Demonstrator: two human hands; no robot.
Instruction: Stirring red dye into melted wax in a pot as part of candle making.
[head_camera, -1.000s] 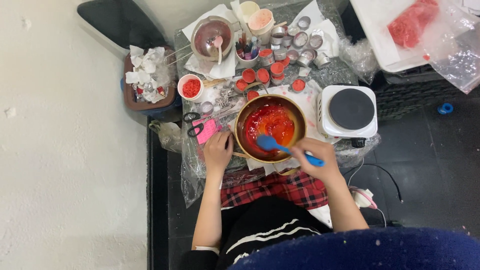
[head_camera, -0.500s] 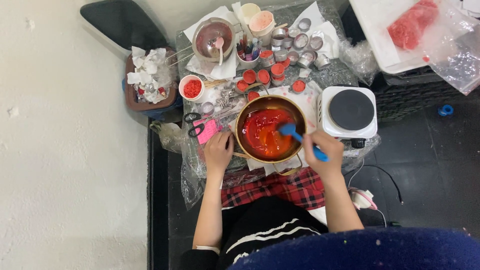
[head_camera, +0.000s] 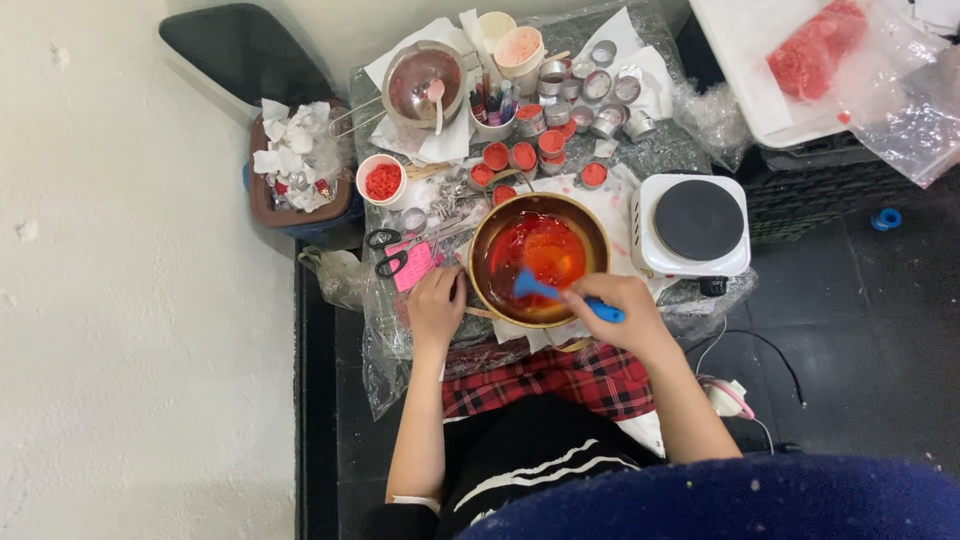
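A gold metal bowl (head_camera: 596, 236) of glossy red liquid sits at the front of a small plastic-covered table. My right hand (head_camera: 612, 305) holds a blue spatula (head_camera: 545, 290) whose blade dips into the liquid on the bowl's near side. Against the bowl's left rim rests my left hand (head_camera: 436, 302), steadying it. Several small round tins filled with red (head_camera: 524, 155) stand just behind the bowl.
A white single-burner hot plate (head_camera: 692, 222) stands right of the bowl. Scissors (head_camera: 388, 250) and a pink note lie to its left. At the back are a metal pot (head_camera: 420, 85), cups and empty tins. A brown box of crumpled paper (head_camera: 295, 165) sits at the left.
The spatula blade has swept from the bowl's right side back toward its near left, and my right hand has shifted left with it. My left hand has stayed on the rim.
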